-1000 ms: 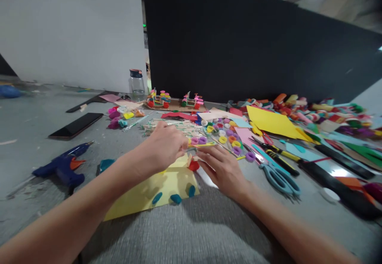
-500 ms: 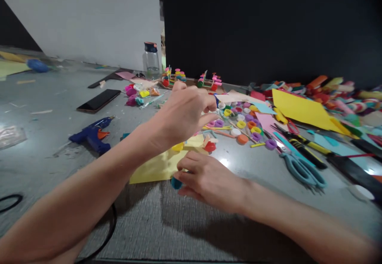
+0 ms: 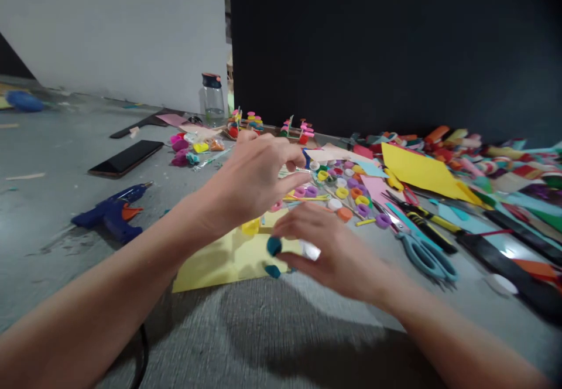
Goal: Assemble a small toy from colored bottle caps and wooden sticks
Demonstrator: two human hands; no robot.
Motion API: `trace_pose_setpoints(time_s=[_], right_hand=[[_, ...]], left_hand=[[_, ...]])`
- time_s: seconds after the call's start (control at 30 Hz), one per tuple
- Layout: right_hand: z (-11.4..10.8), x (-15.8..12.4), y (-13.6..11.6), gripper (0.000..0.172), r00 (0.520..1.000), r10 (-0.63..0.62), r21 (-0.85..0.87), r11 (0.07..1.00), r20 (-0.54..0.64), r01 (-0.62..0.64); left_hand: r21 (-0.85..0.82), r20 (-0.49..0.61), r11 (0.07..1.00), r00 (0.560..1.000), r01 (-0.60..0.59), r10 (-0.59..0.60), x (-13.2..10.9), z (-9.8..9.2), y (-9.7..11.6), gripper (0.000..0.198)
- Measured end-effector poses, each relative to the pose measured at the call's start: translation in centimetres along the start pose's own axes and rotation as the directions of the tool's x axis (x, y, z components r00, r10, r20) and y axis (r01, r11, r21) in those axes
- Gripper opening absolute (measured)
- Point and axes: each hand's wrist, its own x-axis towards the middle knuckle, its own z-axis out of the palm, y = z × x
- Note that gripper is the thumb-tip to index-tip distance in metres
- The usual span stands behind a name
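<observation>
My right hand (image 3: 329, 248) pinches a round teal bottle cap (image 3: 274, 246) between thumb and fingers, just above the near part of a pale yellow paper sheet (image 3: 219, 260). A second teal piece (image 3: 273, 271), which looks like another cap, sits below it by the paper's edge. My left hand (image 3: 263, 166) reaches out over the spread of coloured caps. Its fingers are bent, with a gap between thumb and forefinger and nothing visible in it. Under the left wrist a yellow cap (image 3: 250, 227) rests on the paper.
A blue glue gun (image 3: 109, 213) and a phone (image 3: 126, 157) lie on the left. Colourful caps (image 3: 341, 192), blue-handled scissors (image 3: 424, 254) and a bright yellow sheet (image 3: 425, 172) cover the right side. At the back stand a water bottle (image 3: 213, 99) and small colourful models (image 3: 246, 124).
My right hand has lifted the teal cap from near the paper's front edge, uncovering another teal piece below. The left hand keeps nearly the same pose. The camera view has shifted slightly.
</observation>
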Motion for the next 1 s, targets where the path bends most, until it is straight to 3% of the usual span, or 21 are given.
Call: trace_pose_setpoints(time_s=[0.13, 0.3, 0.47, 1.0], right_hand=[[-3.5, -0.9, 3.1, 0.015, 0.955, 0.171, -0.161, 0.964, -0.242, -0.213], [-3.5, -1.2, 5.9, 0.012, 0.932, 0.324, -0.136, 0.928, -0.164, -0.346], [-3.0, -0.7, 5.7, 0.011, 0.947, 0.301, -0.21, 0.924, -0.115, -0.319], [-2.8, -0.6, 5.6, 0.021, 0.961, 0.278, -0.323, 0.909, -0.008, -0.265]], left_hand=[[0.012, 0.116, 1.0, 0.993, 0.01, -0.011, 0.2, 0.0, -1.1, 0.018], [0.039, 0.369, 0.997, 0.928, -0.062, 0.043, -0.5, 1.3, -1.7, 0.015], [0.059, 0.39, 0.992, 0.917, -0.114, 0.083, -1.2, 2.2, -1.1, 0.014], [0.163, 0.514, 0.986, 0.856, -0.027, -0.061, -0.2, 1.9, 1.4, 0.007]])
